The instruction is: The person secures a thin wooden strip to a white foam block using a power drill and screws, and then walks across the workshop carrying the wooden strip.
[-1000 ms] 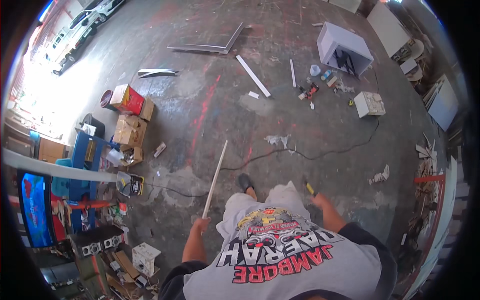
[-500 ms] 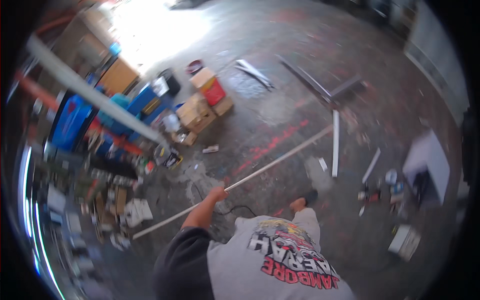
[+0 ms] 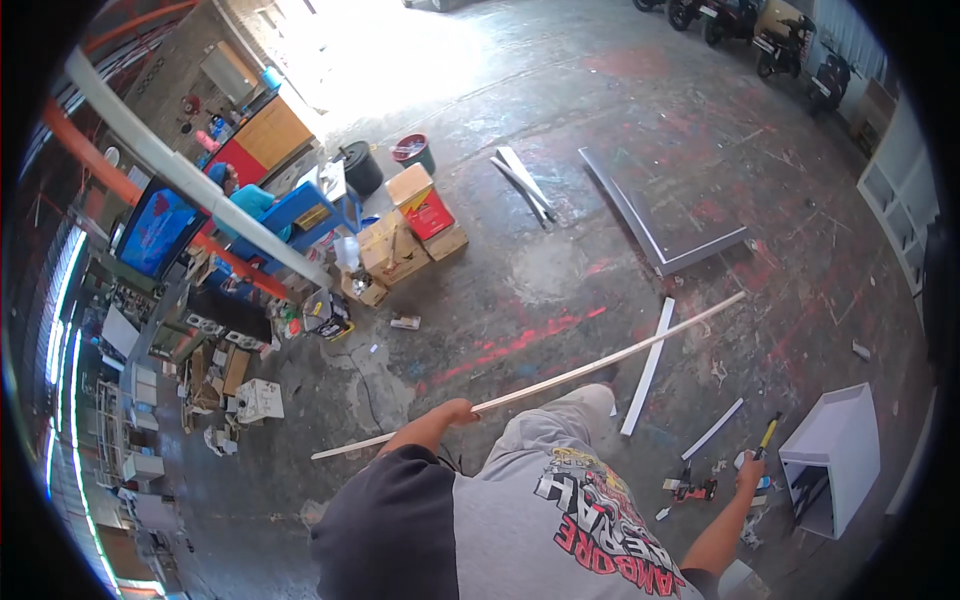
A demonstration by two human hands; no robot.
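Note:
My left hand (image 3: 456, 411) is closed around a long, pale wooden strip (image 3: 600, 362). The strip slants from the lower left up to the right, above the floor. Out at the lower right, my right hand (image 3: 748, 472) is closed on a slim yellow-and-black hand tool (image 3: 769, 432), its exact kind too small to make out. A red-and-black cordless drill (image 3: 690, 490) lies on the floor left of that hand. On its other side stands a white open-ended box unit (image 3: 835, 455). A white strip (image 3: 650, 365) lies on the floor beyond the wooden one, partly crossed by it.
A grey angled frame (image 3: 650, 235) and crossed white pieces (image 3: 524, 185) lie farther off. Cardboard boxes (image 3: 393, 248), a dark bin (image 3: 358, 168) and a slanting pole (image 3: 190, 175) stand left. A person in blue (image 3: 250, 203) sits there. Parked motorcycles (image 3: 785, 45) line the far right.
My right hand has come into view at the lower right, holding the yellow-and-black tool. The wooden strip, still in my left hand, has shifted right, and the view has turned.

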